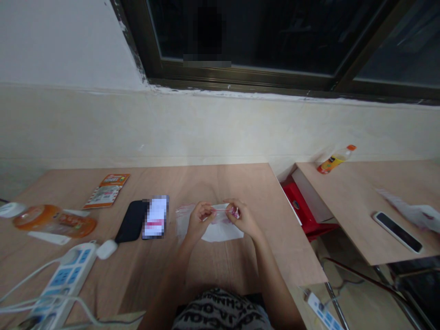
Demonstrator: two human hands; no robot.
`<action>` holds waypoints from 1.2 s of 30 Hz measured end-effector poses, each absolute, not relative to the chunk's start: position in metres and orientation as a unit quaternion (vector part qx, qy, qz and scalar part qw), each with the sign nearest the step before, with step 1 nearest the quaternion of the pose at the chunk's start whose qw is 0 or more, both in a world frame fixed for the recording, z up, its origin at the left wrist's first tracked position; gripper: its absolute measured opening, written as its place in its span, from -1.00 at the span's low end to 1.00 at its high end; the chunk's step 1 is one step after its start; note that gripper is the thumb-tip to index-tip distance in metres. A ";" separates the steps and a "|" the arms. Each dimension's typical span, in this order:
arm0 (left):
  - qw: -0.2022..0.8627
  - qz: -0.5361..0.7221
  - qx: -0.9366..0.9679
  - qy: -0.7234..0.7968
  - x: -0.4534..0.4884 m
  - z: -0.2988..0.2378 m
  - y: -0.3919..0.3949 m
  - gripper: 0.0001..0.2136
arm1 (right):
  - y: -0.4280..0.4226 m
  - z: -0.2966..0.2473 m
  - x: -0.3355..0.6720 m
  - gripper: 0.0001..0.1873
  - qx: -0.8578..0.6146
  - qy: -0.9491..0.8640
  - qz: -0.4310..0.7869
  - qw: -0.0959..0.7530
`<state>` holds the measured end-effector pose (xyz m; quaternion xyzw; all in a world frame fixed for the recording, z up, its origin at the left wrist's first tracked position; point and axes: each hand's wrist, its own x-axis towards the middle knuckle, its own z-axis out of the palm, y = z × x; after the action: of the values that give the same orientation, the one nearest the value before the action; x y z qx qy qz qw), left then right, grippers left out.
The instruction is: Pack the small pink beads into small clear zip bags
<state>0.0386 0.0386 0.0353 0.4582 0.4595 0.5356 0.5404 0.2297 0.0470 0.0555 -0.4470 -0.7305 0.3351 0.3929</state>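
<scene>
My left hand (200, 221) and my right hand (246, 220) are close together above the table. Between them they pinch a small clear plastic bag (220, 217) with pink marks, thumb and fingers closed on either end. A bit of pink, crinkled material shows by the right fingertips, too small to make out. Below the hands lies a white sheet (222, 235), flat on the wood. Beside the left hand, a clear plastic piece with a pinkish edge (183, 215) rests on the table, partly hidden by that hand.
Left on the table (282, 256) are a lit phone (156, 217), a black phone-like slab (132, 221), an orange packet (107, 191), a lying orange bottle (55, 221) and a power strip (68, 279). Across a gap, another table holds a drink bottle (335, 160) and a phone (397, 232).
</scene>
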 end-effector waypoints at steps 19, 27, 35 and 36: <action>0.544 0.523 0.454 0.473 0.051 0.040 0.038 -0.55 | 0.047 0.051 0.223 -0.72 -0.448 -0.723 0.336 0.404; 0.508 0.515 0.480 0.497 0.050 0.040 0.035 -0.64 | 0.045 0.051 0.218 -0.75 -0.454 -0.707 0.372 0.394; 0.529 0.546 0.425 0.492 0.040 0.034 0.055 -0.59 | 0.052 0.028 0.231 -0.56 -0.500 -0.663 0.356 0.428; 0.522 0.558 0.418 0.491 0.037 0.033 0.062 -0.60 | 0.053 0.020 0.234 -0.56 -0.519 -0.646 0.351 0.437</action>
<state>0.0370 0.0618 0.0328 0.4185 0.4912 0.5578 0.5220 0.2344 0.0532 0.0200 -0.5188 -0.6457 0.3506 0.4370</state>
